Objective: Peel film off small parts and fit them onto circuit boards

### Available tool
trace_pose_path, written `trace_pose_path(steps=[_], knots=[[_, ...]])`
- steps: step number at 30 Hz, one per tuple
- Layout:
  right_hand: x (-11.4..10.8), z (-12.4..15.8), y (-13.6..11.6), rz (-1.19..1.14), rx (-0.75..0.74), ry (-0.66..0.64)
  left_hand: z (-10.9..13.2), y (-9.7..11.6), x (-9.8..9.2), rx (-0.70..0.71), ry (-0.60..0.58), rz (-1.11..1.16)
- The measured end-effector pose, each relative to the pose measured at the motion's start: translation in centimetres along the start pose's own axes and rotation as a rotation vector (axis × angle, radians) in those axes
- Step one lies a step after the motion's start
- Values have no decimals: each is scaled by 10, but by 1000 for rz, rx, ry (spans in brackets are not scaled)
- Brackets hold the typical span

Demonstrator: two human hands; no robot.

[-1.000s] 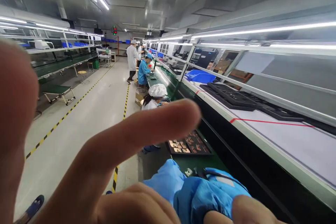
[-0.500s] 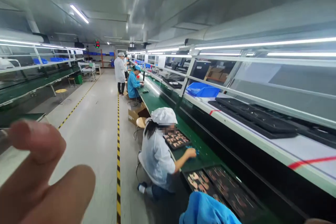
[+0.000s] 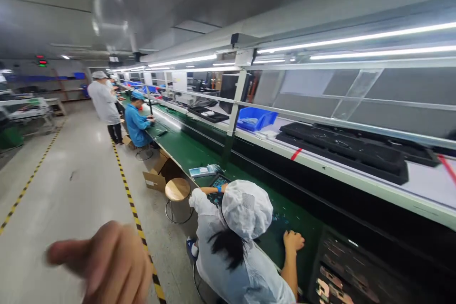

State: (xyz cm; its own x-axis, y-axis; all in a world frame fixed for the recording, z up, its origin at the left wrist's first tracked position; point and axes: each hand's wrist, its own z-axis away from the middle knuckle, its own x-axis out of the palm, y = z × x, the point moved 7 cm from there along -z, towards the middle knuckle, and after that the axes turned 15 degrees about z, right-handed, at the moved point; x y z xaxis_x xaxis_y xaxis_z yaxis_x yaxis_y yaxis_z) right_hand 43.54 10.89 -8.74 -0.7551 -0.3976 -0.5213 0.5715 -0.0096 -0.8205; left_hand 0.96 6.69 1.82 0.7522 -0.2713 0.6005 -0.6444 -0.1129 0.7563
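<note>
Fingers (image 3: pixel 71 252) loosely spread, blurred, holding nothing; left hand (image 3: pixel 107 266) raised near lens, over floor aisle beside seated co-worker (image 3: pixel 237 247). Right hand out of view. Nearest work: dark parts tray (image 3: pixel 342 270) on green bench (image 3: pixel 192 152). Risk: hand swinging blind, could bump co-worker.

A blurred hand (image 3: pixel 107 261) fills the lower left of the frame, cut off by the bottom edge; which hand it is cannot be told. The dark tray (image 3: pixel 342 278) at lower right runs off the bottom edge, its parts smeared. The seated co-worker (image 3: pixel 242 247) at bottom centre is cut at the waist. Far workers at upper left are too small to tell details.
</note>
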Motion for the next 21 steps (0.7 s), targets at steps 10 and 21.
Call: trace_pose_path(steps=[10, 21], knots=[[192, -234, -42, -211, 221, -95, -267, -138, -236, -375, 296, -748], [231, -474, 16, -416, 725, 374, -412, -345, -345, -513, -432, -1289]])
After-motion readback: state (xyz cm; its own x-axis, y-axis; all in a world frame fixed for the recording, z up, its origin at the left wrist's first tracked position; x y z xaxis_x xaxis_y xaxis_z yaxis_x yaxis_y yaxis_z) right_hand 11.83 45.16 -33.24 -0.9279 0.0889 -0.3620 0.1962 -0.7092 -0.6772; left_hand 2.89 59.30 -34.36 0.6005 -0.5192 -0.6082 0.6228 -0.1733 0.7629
